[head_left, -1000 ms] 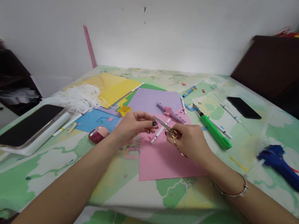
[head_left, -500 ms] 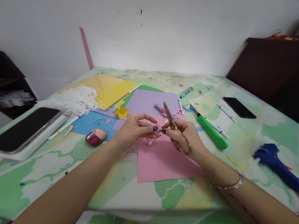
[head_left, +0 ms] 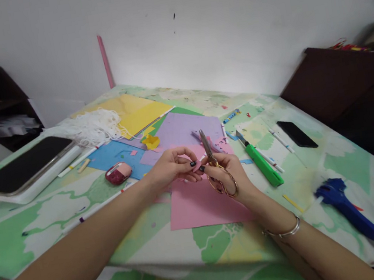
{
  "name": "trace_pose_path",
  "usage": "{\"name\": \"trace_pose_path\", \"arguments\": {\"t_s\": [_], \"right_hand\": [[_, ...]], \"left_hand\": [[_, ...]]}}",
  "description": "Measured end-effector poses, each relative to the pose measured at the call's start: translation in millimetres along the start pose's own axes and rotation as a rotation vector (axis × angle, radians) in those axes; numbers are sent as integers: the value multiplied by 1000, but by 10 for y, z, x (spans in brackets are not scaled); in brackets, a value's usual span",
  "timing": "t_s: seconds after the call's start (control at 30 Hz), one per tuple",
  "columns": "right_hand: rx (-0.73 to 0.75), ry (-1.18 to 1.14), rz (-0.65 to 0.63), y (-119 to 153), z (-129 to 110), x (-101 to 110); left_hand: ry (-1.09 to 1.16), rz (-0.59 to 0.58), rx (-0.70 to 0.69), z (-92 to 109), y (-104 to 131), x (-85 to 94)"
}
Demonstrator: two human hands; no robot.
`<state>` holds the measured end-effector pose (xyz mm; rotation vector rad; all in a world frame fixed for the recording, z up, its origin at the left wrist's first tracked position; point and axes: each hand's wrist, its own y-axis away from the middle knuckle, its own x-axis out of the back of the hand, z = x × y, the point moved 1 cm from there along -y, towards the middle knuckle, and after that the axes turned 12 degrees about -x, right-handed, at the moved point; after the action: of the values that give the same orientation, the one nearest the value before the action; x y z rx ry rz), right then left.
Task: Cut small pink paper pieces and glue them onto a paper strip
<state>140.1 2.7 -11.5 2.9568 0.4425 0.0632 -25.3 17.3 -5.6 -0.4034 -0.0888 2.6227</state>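
Between the fingertips of my left hand [head_left: 177,166] is a small pink paper piece [head_left: 197,166], pinched at its edge. My right hand [head_left: 229,173] has gold-handled scissors [head_left: 207,145] hooked in it, blades pointing up and away. Its thumb and finger meet the same paper piece. Both hands hover over a pink foam or paper sheet [head_left: 198,209]. A lilac sheet [head_left: 185,128] lies behind it, with small purple and pink scraps on top near the scissors' tips.
Right of my hands lie a green utility knife [head_left: 265,165] with its blade out, a black phone [head_left: 297,134] and a blue glue gun [head_left: 352,211]. On the left are a red-and-pink case [head_left: 118,173], a larger phone [head_left: 25,164] on a white box, and white yarn [head_left: 89,127].
My hands have come together, and the pink piece now shows between their fingertips. The scissors have shifted slightly left. The whole view has moved a little.
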Motion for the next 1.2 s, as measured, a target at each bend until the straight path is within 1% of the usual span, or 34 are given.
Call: {"name": "trace_pose_path", "arguments": {"t_s": [0.1,0.2,0.43,0.57,0.73,0.87,1.03,1.2], "right_hand": [[-41,-15,28,-2,6,-7],[-27,-7,30,-1,5,-9],[-63,-24,33,-22,29,23],[-102,-132,21,-45,57,38],[-109,-256,4,-37,21,21],[-138,-297,5,-30,9,-3],[-116,-304,6,-38,26,-22],[-46,-233,40,-40,52,-15]], "left_hand": [[16,-13,8,-29,-3,-6],[16,-11,6,-39,-4,-15],[-153,26,-20,-12,2,-30],[-164,46,-35,-6,6,-40],[-149,26,-124,-23,4,-52],[-130,62,-116,-34,12,-54],[-89,83,-138,-7,25,-69],[-88,126,-111,22,34,-90]]}}
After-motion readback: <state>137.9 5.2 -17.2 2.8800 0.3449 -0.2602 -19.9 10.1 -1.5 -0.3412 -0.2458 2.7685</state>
